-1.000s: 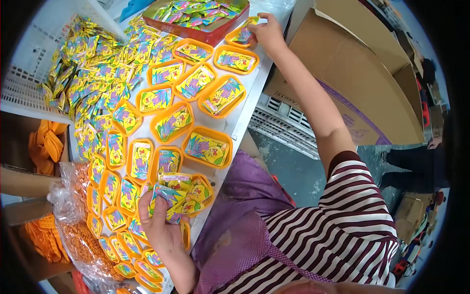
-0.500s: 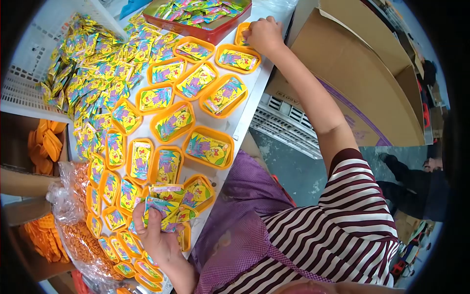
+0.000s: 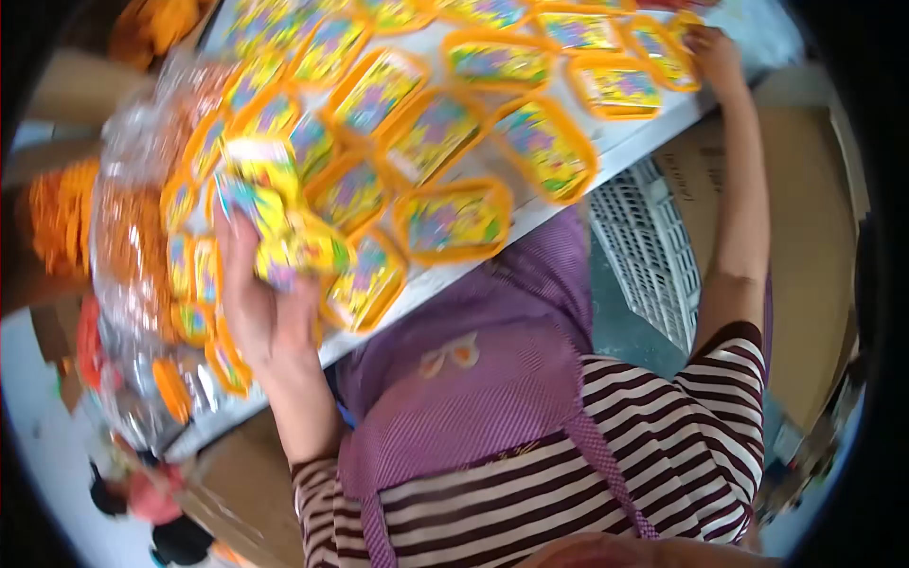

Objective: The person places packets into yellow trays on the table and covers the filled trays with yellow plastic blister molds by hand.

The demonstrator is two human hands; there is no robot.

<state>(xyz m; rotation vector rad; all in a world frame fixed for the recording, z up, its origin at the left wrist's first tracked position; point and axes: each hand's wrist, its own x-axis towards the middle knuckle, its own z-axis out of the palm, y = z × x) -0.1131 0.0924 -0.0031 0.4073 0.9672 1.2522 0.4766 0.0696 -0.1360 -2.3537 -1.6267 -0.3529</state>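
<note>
The person's left hand (image 3: pixel 260 312) has its grip closed around a loose bunch of yellow, blue and purple packets (image 3: pixel 284 213), held above orange trays (image 3: pixel 454 222) at the near left of the worktop (image 3: pixel 625 142). The right hand (image 3: pixel 717 59) reaches to the far right edge of the trays, fingers bent at a small yellow-orange item (image 3: pixel 686 26); how far open its grip is, and whether it has hold of anything, cannot be told. The filled trays show bright printed packets, some with pale bands, their lettering too blurred to read. Sideways characters on the large cardboard box (image 3: pixel 805 237) are likewise illegible. A white slatted crate (image 3: pixel 649 241) stands beside that box.
</note>
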